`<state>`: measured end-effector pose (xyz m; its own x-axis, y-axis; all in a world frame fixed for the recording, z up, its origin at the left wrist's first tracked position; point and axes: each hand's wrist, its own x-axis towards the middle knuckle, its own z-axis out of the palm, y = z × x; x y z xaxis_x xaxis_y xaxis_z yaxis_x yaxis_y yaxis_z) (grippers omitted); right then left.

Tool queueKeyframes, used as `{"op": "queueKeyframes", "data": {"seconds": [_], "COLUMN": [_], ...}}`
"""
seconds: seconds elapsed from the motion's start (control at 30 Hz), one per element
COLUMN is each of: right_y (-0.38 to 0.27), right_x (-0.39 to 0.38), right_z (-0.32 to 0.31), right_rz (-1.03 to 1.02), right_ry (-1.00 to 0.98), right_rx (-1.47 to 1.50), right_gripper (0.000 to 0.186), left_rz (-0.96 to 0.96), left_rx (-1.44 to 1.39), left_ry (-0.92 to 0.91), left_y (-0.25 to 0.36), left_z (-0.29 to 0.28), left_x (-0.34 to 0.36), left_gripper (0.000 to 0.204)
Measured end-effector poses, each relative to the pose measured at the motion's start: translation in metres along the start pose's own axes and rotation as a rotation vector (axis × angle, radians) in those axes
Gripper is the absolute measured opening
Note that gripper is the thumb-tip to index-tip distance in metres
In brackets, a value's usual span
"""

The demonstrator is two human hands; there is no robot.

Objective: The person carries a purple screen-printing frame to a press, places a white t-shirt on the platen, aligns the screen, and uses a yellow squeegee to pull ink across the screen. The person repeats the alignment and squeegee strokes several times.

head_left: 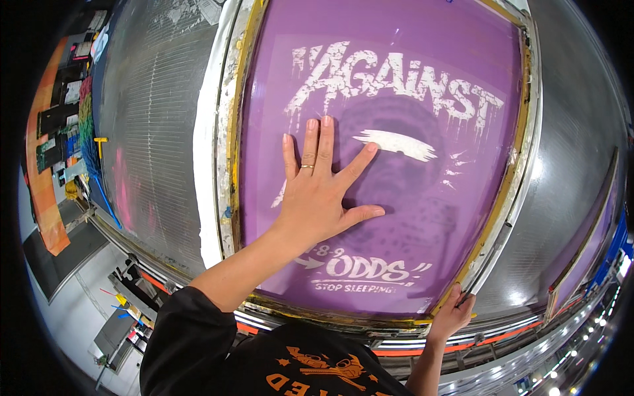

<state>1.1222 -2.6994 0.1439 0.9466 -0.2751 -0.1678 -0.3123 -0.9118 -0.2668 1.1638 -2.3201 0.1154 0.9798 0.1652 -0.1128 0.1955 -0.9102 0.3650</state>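
Note:
A screen-printing screen (370, 33) with purple mesh lies flat in front of me. White stencil lettering runs across its top and bottom, with a white brush-like stripe (396, 144) near the middle. My left hand (317, 188) is palm down on or just above the mesh, fingers spread, a ring on one finger. Its index fingertip meets the left part of the stripe. At the lower right corner, my right hand (453, 313) has its fingers closed round the screen's taped frame (512, 175). A darker patch, perhaps a shadow or image, shows through the mesh.
A dark ribbed surface (155, 132) lies to the left, behind a white strip (208, 152). To the right is a dark grey table (561, 132) with another purple framed screen (584, 244). Cloths and tools (66, 145) crowd the far left edge.

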Motion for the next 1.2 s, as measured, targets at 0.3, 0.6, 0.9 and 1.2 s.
{"op": "queueKeyframes", "data": {"seconds": [0.3, 0.6, 0.9, 1.2], "right_y": [0.001, 0.004, 0.007, 0.009], "right_x": [-0.001, -0.001, -0.002, -0.001], "right_z": [0.003, 0.005, 0.007, 0.009], "right_rz": [0.004, -0.017, -0.085, -0.203], "right_ry": [0.03, 0.045, 0.05, 0.137], "right_rx": [0.002, -0.036, -0.05, -0.113], "right_gripper": [0.045, 0.046, 0.039, 0.043], "left_rz": [0.02, 0.016, 0.039, 0.062], "left_rx": [0.032, 0.038, 0.035, 0.016], "left_ry": [0.032, 0.059, 0.124, 0.188], "left_y": [-0.003, -0.003, -0.004, -0.003], "left_z": [0.01, 0.011, 0.014, 0.012], "left_x": [-0.001, -0.001, -0.005, -0.01], "left_gripper": [0.091, 0.088, 0.085, 0.085]}}
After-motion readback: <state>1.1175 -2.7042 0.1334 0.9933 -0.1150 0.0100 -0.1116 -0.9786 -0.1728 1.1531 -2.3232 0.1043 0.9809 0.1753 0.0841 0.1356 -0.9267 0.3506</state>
